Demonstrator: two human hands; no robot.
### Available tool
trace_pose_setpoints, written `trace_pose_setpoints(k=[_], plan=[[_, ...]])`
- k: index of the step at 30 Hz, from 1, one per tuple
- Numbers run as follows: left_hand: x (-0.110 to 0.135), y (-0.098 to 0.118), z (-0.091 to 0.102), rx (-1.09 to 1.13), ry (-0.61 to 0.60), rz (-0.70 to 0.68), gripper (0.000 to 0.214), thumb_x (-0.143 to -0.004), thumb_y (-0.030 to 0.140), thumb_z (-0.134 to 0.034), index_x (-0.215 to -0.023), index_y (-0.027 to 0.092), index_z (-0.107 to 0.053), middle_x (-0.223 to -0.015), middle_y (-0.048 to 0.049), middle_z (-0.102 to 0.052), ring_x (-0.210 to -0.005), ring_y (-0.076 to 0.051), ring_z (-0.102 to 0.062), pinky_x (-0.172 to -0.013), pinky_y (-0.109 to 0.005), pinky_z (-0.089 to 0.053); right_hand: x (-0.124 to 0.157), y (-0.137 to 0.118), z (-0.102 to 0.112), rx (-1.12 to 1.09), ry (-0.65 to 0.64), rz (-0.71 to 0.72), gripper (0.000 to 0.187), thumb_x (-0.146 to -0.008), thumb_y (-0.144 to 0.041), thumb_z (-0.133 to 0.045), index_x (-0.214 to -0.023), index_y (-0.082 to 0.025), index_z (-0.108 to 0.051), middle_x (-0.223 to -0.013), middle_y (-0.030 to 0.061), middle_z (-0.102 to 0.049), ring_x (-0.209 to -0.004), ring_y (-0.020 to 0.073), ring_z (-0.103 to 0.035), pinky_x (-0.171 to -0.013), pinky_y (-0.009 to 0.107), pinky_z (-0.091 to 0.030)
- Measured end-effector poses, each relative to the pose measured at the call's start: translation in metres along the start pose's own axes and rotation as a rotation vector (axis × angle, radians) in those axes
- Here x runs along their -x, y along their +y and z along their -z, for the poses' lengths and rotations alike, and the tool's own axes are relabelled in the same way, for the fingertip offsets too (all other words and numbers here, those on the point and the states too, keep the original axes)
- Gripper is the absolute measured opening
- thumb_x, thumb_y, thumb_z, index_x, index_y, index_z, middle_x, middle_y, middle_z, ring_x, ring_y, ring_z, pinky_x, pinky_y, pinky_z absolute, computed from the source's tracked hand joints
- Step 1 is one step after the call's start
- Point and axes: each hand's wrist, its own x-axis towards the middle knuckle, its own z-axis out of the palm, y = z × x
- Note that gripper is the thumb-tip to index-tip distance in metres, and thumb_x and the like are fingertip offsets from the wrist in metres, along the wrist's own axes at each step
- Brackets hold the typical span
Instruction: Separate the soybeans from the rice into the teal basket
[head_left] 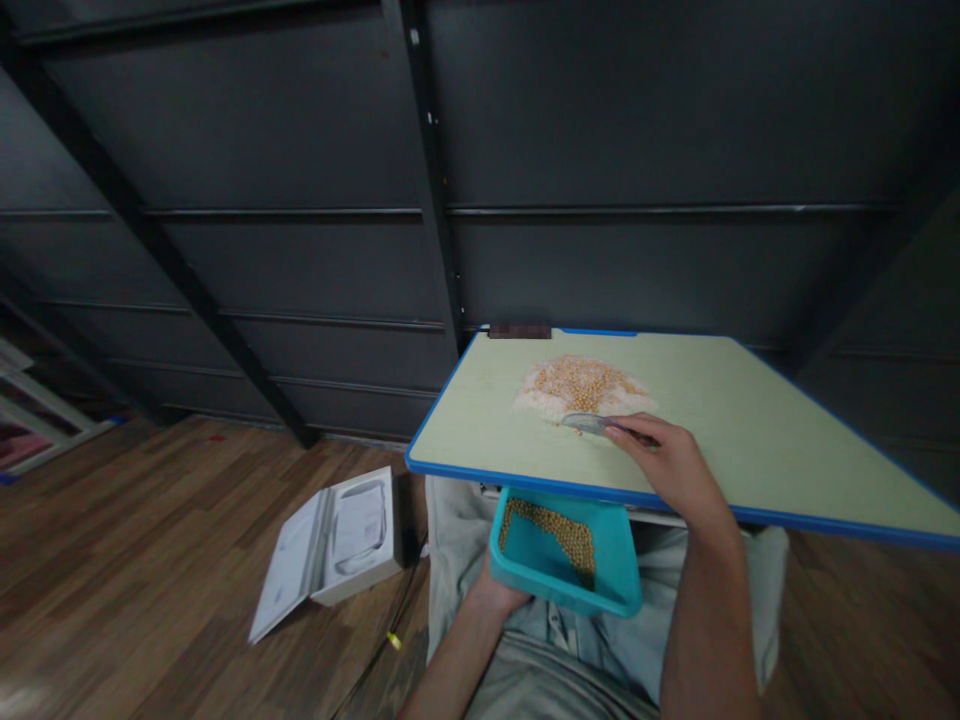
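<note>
My right hand [671, 462] rests on a pale green table with a blue rim [750, 420] and is closed on a metal spoon [589, 423]. The spoon's bowl touches the near edge of a heap of yellow beans on white grains [581, 385]. Below the table's front edge, my left hand [495, 590] grips the underside of a turquoise tray [611, 565] held over my lap. A band of yellow beans [555, 535] lies inside the tray. Most of the left hand's fingers are hidden behind the tray.
An open white box [330, 545] lies on the wooden floor to the left. A dark panelled wall with a slanted beam [431, 180] stands behind the table. A thin cable with a yellow tip [394, 640] runs beside my leg.
</note>
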Motion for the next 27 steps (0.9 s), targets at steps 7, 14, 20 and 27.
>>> trace_pose_setpoints(k=[7,14,20,27], plan=[[0.000,0.002,-0.008,0.000,0.016,0.017,0.037,-0.097,0.042,-0.053,-0.091,0.028,-0.087,-0.092,-0.0047,-0.088,-0.126,-0.026,-0.071,-0.123,-0.046,-0.046,0.000,-0.003,-0.001,0.029,-0.001,0.004,0.022,-0.094,-0.040,-0.071,-0.098,-0.025,-0.087,-0.107,0.0094,-0.085,-0.099,0.0301,-0.078,-0.084,0.043,-0.061],[-0.004,-0.001,-0.002,0.003,0.038,-0.006,0.036,-0.097,0.036,-0.053,-0.092,0.028,-0.087,-0.097,-0.0043,-0.088,-0.128,-0.025,-0.070,-0.123,-0.046,-0.047,-0.003,-0.007,-0.012,0.041,-0.010,0.039,0.022,-0.096,-0.039,-0.069,-0.100,-0.026,-0.087,-0.106,0.0086,-0.085,-0.097,0.0293,-0.078,-0.089,0.044,-0.059],[-0.012,-0.005,0.001,-0.006,0.031,-0.036,0.032,-0.093,0.037,-0.057,-0.090,0.026,-0.086,-0.111,-0.0066,-0.087,-0.134,-0.027,-0.065,-0.122,-0.048,-0.047,-0.006,-0.014,-0.019,0.038,-0.034,0.064,0.022,-0.096,-0.037,-0.069,-0.101,-0.027,-0.087,-0.103,0.0081,-0.085,-0.094,0.0285,-0.077,-0.087,0.044,-0.058],[-0.012,-0.003,-0.002,-0.013,0.019,-0.025,0.030,-0.091,0.037,-0.058,-0.093,0.027,-0.086,-0.112,-0.0076,-0.086,-0.134,-0.029,-0.065,-0.121,-0.051,-0.047,-0.005,-0.015,-0.017,-0.027,-0.036,0.051,0.020,-0.095,-0.037,-0.071,-0.098,-0.025,-0.087,-0.103,0.0081,-0.085,-0.095,0.0280,-0.077,-0.088,0.042,-0.059]])
